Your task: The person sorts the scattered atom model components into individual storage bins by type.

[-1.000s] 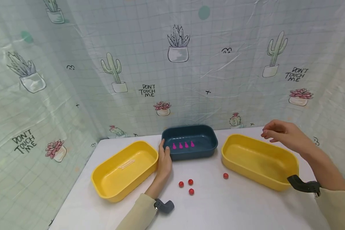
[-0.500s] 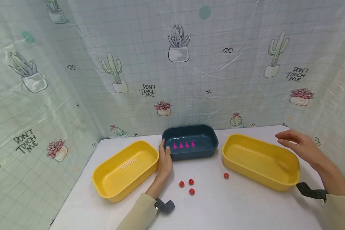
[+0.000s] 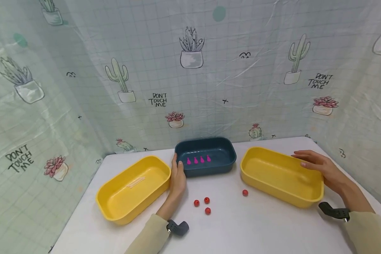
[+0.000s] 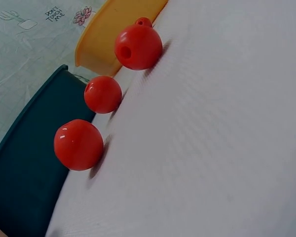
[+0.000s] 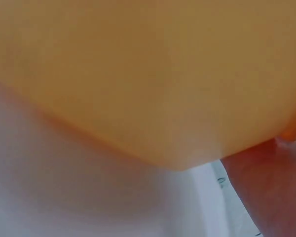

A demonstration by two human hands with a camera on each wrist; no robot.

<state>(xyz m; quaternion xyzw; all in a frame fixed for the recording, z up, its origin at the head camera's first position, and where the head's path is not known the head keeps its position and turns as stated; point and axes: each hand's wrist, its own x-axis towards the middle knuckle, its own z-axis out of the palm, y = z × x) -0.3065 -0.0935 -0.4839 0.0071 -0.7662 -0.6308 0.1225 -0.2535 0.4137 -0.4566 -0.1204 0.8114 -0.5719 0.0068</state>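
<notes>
My left hand (image 3: 179, 178) holds the left end of the dark blue tray (image 3: 211, 171), fingers along its outer side and thumb at the front corner. Several flat pink pear-shaped pieces (image 3: 195, 160) lie in a row inside that tray. My right hand (image 3: 324, 169) grips the rim of the right yellow tray (image 3: 273, 190) at its right end, the thumb over the inside and the fingers beyond the rim. The right wrist view shows this tray's wall (image 5: 138, 74) close up, with part of the hand (image 5: 274, 192) against it.
Several red beads with holes lie on the white table (image 3: 235, 233): one bead (image 3: 245, 193) near the right yellow tray, others (image 3: 207, 211) near my left forearm. A left yellow tray (image 3: 114, 215) contains a few pale sticks (image 3: 135, 182). A patterned curtain (image 3: 209, 88) stands behind.
My right hand first moves right, off the far rim of the right yellow tray, then comes down and left onto its right end. The left hand stays at the blue tray.
</notes>
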